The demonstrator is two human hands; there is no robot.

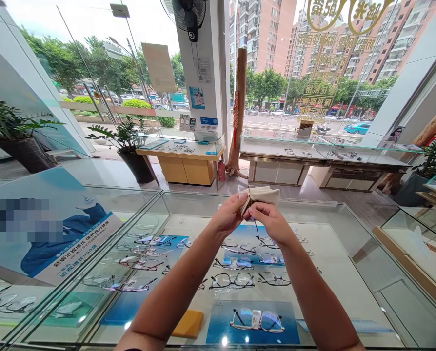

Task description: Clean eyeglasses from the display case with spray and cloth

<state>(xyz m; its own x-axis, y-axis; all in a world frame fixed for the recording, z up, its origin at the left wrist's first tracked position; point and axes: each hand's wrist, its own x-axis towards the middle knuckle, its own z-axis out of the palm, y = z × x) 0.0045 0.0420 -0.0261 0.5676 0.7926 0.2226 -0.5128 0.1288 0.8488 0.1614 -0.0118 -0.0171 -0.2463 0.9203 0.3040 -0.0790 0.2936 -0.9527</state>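
Over the glass display counter, my two hands are close together around a beige cleaning cloth (267,195). My left hand (233,210) is closed, its thumb and fingers pinching a thin-framed pair of eyeglasses (256,230) at the cloth's left side. Only a slim dark temple shows below my fingers; the cloth and hands hide most of the frame. My right hand (268,220) is closed too, with its fingers bent and pressing the cloth against the glasses. Beneath the counter glass lie several rows of eyeglasses (232,280), some on blue cards.
A poster board (46,224) stands on the counter at left, and an orange case (188,324) lies in the case at the front. Across the floor are more display cabinets (188,168), potted plants (135,161), a wooden trunk (239,112) and a red fire extinguisher (221,170).
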